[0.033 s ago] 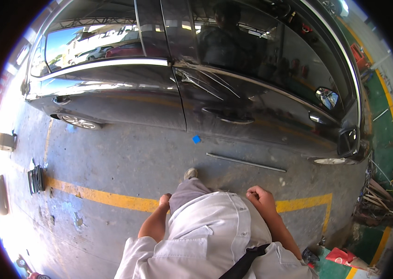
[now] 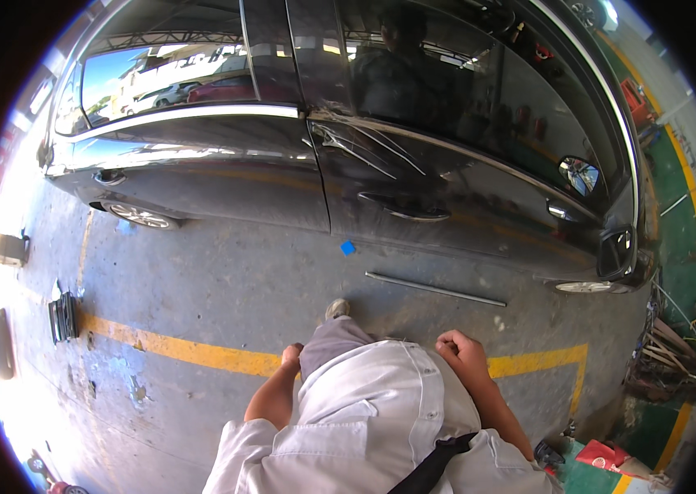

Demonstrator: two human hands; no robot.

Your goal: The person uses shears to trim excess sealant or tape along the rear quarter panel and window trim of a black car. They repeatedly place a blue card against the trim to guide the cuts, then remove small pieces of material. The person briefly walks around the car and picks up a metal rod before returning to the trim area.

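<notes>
Both my arms hang at my sides in front of a dark car. My left hand (image 2: 291, 355) is beside my grey trouser leg, its fingers mostly hidden. My right hand (image 2: 464, 349) is by my waist, its fingers curled in, with nothing seen in it. Neither hand touches the car. The front door (image 2: 446, 193) has pale scratches and a dented, torn-looking patch (image 2: 339, 142) at its upper rear corner, beside the rear door (image 2: 224, 185). A long thin trim strip (image 2: 436, 289) lies on the floor between me and the car.
A small blue square (image 2: 348, 248) lies near the car. A yellow floor line (image 2: 183, 351) runs beside me. Dark stacked parts (image 2: 63, 318) stand at the left. Scrap pieces (image 2: 670, 354) are heaped at the right, with a red bag (image 2: 603, 454) nearer. The side mirror (image 2: 615, 251) sticks out.
</notes>
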